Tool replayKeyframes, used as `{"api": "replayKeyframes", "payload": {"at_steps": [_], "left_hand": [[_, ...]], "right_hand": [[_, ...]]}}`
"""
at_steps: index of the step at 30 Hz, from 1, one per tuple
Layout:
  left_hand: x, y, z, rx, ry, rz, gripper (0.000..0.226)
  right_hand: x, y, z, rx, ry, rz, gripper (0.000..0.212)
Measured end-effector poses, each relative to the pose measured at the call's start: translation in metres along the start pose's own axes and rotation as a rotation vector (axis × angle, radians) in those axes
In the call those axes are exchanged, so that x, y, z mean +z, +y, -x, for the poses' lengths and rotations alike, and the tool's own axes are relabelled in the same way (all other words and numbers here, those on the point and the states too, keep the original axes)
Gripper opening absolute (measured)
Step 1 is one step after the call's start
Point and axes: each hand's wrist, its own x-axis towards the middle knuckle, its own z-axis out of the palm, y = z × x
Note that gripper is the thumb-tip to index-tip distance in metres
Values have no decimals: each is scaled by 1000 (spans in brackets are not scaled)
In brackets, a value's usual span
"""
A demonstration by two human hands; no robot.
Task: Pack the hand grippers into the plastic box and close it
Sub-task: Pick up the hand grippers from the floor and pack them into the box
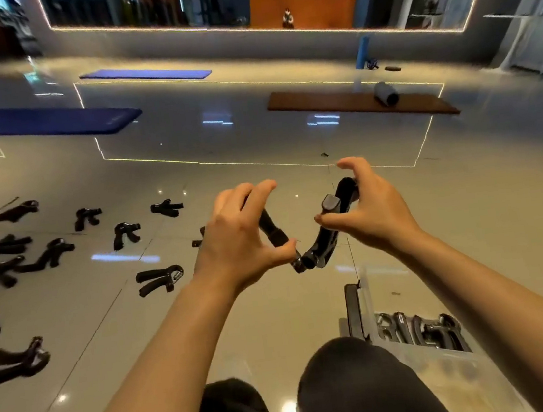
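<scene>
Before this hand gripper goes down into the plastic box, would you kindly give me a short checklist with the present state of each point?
1. Left hand holds one handle of the hand gripper: ok.
2. Right hand holds the other handle: ok.
3. Plastic box open, at lower right: ok.
4. Free room in the box beside the packed grippers: cannot tell, a knee and forearm hide part.
5. Lid within reach: cannot tell.
6. All loose grippers gathered from the floor: not ok, many lie on the left.
</scene>
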Motion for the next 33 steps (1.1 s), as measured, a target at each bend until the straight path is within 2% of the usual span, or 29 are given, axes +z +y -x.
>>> {"api": "replayKeyframes", "payload": {"at_steps": [4,10,18,24,28,30,32,33], "left_hand": [[-32,10,48,-113,62,26,76],[-51,24,98,-209,26,-13,74],[-29,70,74,-95,-36,49,71],[22,122,24,-62,-115,116,78],[69,147,-6,-41,-225,146,82],[96,157,-18,-6,-305,143,83],[122,169,-27,33,-386,131,82],[135,175,-31,60,-425,118,82]], "right_hand": [[-10,-21,33,-59,-18,-3,88],[-11,-37,68,-123,-105,92,90],[-60,-23,91,-136,-73,168,89],[-91,41,78,-22,-10,187,88],[-72,113,73,111,-50,185,84],[-59,151,76,135,-172,297,88],[-58,185,78,45,-339,469,93],[-62,200,76,22,-371,502,95]]}}
